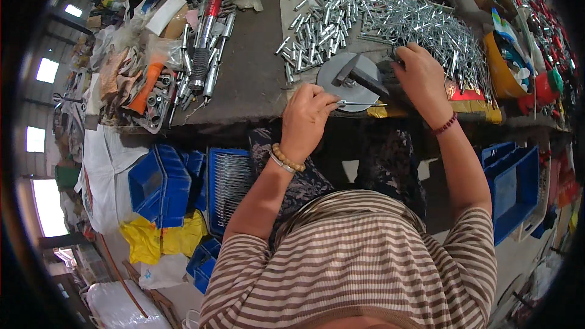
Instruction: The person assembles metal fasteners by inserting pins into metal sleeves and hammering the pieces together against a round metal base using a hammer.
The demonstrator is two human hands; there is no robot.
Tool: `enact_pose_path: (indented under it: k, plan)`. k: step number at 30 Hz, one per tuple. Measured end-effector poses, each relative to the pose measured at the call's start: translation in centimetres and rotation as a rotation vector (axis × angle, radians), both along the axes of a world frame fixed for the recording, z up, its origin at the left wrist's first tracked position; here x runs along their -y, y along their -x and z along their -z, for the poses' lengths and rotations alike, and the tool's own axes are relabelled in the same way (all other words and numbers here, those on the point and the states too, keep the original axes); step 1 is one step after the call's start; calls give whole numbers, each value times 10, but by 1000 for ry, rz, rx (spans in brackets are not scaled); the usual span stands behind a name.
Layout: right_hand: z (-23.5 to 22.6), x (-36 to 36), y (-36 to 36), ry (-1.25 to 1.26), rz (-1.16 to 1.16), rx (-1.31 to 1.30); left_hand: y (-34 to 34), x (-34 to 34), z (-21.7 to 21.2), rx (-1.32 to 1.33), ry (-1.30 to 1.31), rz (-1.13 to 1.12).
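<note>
My left hand [304,120] is closed in a pinch on a thin metal rod [361,104], which points right across the near edge of a round grey metal disc [327,77]. On the disc lies a hammer [367,79], its dark part slanting toward the right. My right hand [421,79] is to the right of the hammer, at the near edge of a heap of thin metal rods [426,21]. Its fingers are curled together, and whatever they hold is hidden or too small to name. Beyond the disc spreads a pile of short silvery metal sleeves [326,15].
At the left of the bench lie a power-tool-like red and black cylinder [206,36], an orange-handled tool [146,88] and loose sockets. A yellow container [504,67] stands at the right. Below are blue bins [159,183], one blue tray [210,192] holding rods, and another bin [515,192].
</note>
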State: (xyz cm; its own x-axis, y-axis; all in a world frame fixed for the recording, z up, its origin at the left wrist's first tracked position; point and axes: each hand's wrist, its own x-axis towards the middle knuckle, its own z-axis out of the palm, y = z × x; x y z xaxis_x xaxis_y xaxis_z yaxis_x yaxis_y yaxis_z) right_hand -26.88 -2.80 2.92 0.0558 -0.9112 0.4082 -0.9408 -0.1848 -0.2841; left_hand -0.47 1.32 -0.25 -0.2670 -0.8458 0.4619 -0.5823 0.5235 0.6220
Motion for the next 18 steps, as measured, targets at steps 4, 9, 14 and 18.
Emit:
enact_pose_path:
  k: [4,9,14,18]
  plan:
    - [15,28,-5,43,-42,-122,2,0,1,11,10,2]
    - [20,40,-3,24,-67,-231,3,1,2,20,42,-4]
    - [-6,11,-17,-24,-135,125,-1,1,3,13,83,-5]
    - [-19,-23,-43,-120,-274,338,-2,0,3,21,66,-15]
